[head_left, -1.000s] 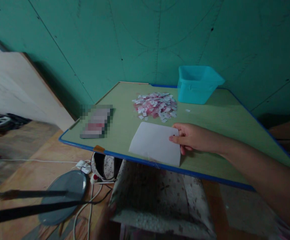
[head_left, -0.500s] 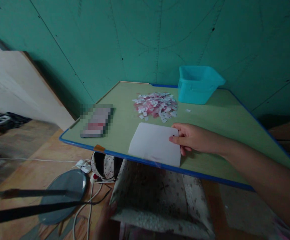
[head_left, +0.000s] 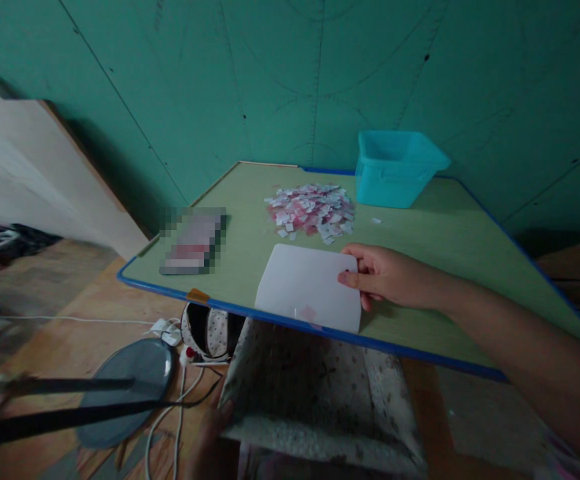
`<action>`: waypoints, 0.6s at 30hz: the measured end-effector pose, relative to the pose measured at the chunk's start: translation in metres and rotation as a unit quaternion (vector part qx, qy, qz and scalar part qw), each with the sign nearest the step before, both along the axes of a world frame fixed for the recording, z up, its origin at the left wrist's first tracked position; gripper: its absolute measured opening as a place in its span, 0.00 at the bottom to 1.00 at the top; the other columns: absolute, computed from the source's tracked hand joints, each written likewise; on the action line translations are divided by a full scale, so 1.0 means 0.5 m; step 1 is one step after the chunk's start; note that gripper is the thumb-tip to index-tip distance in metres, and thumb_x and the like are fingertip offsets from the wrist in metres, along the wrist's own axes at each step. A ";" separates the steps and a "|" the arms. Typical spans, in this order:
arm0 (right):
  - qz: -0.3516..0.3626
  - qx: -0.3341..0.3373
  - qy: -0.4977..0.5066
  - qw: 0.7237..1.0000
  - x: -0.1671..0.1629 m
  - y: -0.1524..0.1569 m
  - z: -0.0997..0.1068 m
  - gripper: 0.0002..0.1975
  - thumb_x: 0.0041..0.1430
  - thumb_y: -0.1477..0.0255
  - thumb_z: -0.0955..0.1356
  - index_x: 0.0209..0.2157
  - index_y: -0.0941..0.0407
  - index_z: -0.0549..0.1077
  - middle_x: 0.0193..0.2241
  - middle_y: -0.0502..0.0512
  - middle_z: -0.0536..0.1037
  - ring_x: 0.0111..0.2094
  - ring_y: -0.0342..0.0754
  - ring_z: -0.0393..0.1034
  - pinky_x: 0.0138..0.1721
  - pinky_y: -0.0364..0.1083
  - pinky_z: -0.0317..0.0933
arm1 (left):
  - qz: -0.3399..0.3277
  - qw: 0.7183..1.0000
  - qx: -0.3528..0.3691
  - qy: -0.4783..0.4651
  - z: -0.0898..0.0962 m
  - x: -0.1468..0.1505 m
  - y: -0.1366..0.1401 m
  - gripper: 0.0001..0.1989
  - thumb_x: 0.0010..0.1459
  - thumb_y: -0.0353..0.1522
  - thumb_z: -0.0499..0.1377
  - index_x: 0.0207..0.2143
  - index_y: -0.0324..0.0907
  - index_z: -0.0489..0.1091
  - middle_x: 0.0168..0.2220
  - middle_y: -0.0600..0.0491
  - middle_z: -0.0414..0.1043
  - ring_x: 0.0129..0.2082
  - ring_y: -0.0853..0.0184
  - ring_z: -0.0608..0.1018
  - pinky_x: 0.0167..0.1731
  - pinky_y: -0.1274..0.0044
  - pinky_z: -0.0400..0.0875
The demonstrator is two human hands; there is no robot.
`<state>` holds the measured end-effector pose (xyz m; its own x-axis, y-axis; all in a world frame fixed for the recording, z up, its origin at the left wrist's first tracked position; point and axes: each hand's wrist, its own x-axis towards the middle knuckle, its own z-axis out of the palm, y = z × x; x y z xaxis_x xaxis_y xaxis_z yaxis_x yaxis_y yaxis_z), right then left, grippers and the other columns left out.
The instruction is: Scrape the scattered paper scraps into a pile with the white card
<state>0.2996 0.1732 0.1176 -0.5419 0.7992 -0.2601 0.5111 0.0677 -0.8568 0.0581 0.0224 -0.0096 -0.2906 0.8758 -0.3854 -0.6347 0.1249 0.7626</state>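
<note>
My right hand (head_left: 373, 273) pinches the right edge of a white sheet (head_left: 300, 273) with rounded corners, thumb on top. The sheet rests on the table along its front edge, and a small pinkish piece (head_left: 307, 312) shows near its lower side. Behind it lies a pile of small white and pink slips (head_left: 313, 210). Under the table edge is an open box (head_left: 320, 443) with a patterned, light-coloured covering. My left hand (head_left: 215, 427), dim and partly cut off, grips the box's left corner with the thumb over the rim.
A turquoise plastic bin (head_left: 395, 173) stands at the back of the green table (head_left: 435, 267), with one loose slip (head_left: 376, 221) before it. A pixelated phone-like object (head_left: 195, 243) lies at left. On the floor are a grey round stool (head_left: 125, 393), white cables (head_left: 175, 413) and a spotted bag (head_left: 217, 333).
Both hands and the white sheet stay nearly where they were. A pinkish piece near the sheet's lower side shows more plainly now.
</note>
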 end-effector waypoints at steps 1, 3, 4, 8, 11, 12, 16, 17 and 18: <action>0.001 0.000 0.003 1.000 -0.001 -0.001 0.002 0.11 0.55 0.65 0.61 0.35 0.58 0.60 0.22 0.48 0.69 0.17 0.37 0.63 0.15 0.37 0.51 | -0.003 1.000 -0.003 -0.003 -0.001 -0.001 0.001 0.14 0.55 0.35 0.53 0.44 0.43 0.65 0.46 0.48 0.67 0.38 0.63 0.72 0.35 0.66 0.70; 0.001 -0.001 0.012 1.000 -0.002 -0.002 0.004 0.10 0.55 0.65 0.61 0.34 0.58 0.60 0.22 0.47 0.69 0.17 0.37 0.63 0.15 0.36 0.52 | -0.013 1.000 -0.013 -0.012 -0.005 -0.006 0.001 0.14 0.55 0.35 0.53 0.44 0.42 0.65 0.45 0.48 0.67 0.38 0.63 0.73 0.35 0.66 0.70; 0.001 -0.001 0.016 1.000 -0.002 -0.002 0.005 0.10 0.55 0.66 0.62 0.34 0.58 0.60 0.22 0.47 0.69 0.17 0.36 0.63 0.15 0.36 0.52 | -0.019 0.999 -0.019 -0.017 -0.007 -0.010 0.000 0.14 0.55 0.35 0.53 0.44 0.42 0.65 0.45 0.48 0.67 0.38 0.63 0.73 0.35 0.66 0.70; 0.000 -0.006 0.024 1.000 -0.003 -0.003 0.005 0.09 0.55 0.66 0.62 0.33 0.57 0.60 0.21 0.46 0.68 0.16 0.36 0.63 0.15 0.36 0.52 | -0.051 0.996 -0.060 -0.047 -0.026 -0.033 -0.012 0.14 0.55 0.37 0.52 0.42 0.41 0.66 0.42 0.48 0.69 0.36 0.64 0.73 0.34 0.67 0.70; -0.001 -0.008 0.027 1.000 -0.005 -0.002 0.005 0.09 0.55 0.66 0.62 0.33 0.57 0.59 0.21 0.46 0.68 0.16 0.36 0.63 0.15 0.36 0.51 | -0.073 0.990 -0.099 -0.072 -0.045 -0.050 -0.024 0.15 0.53 0.40 0.53 0.38 0.40 0.69 0.35 0.49 0.73 0.32 0.62 0.75 0.32 0.65 0.70; 0.000 -0.009 0.030 1.000 -0.005 -0.001 0.004 0.09 0.55 0.66 0.62 0.33 0.57 0.59 0.22 0.46 0.68 0.16 0.36 0.63 0.15 0.36 0.51 | -0.079 0.988 -0.109 -0.078 -0.049 -0.054 -0.028 0.15 0.52 0.40 0.54 0.37 0.40 0.70 0.33 0.49 0.74 0.31 0.61 0.76 0.32 0.64 0.71; 0.009 -0.015 0.043 0.999 -0.005 -0.004 0.003 0.10 0.55 0.65 0.62 0.33 0.57 0.59 0.22 0.46 0.68 0.17 0.36 0.63 0.15 0.36 0.51 | -0.084 0.984 -0.124 -0.092 -0.048 -0.052 -0.032 0.11 0.48 0.38 0.56 0.33 0.44 0.73 0.31 0.50 0.77 0.33 0.55 0.77 0.31 0.64 0.71; 0.014 -0.017 0.046 0.999 -0.005 -0.006 0.003 0.10 0.55 0.65 0.62 0.33 0.57 0.59 0.22 0.46 0.68 0.17 0.36 0.63 0.15 0.36 0.52 | -0.081 0.985 -0.118 -0.092 -0.044 -0.049 -0.031 0.11 0.47 0.38 0.57 0.34 0.45 0.73 0.32 0.51 0.77 0.34 0.54 0.76 0.32 0.65 0.71; 0.020 -0.020 0.049 0.998 -0.005 -0.007 0.002 0.10 0.55 0.65 0.62 0.33 0.57 0.60 0.22 0.46 0.68 0.17 0.36 0.63 0.16 0.37 0.52 | -0.076 0.988 -0.107 -0.088 -0.038 -0.044 -0.030 0.11 0.48 0.37 0.57 0.34 0.46 0.72 0.32 0.51 0.77 0.35 0.55 0.76 0.32 0.65 0.72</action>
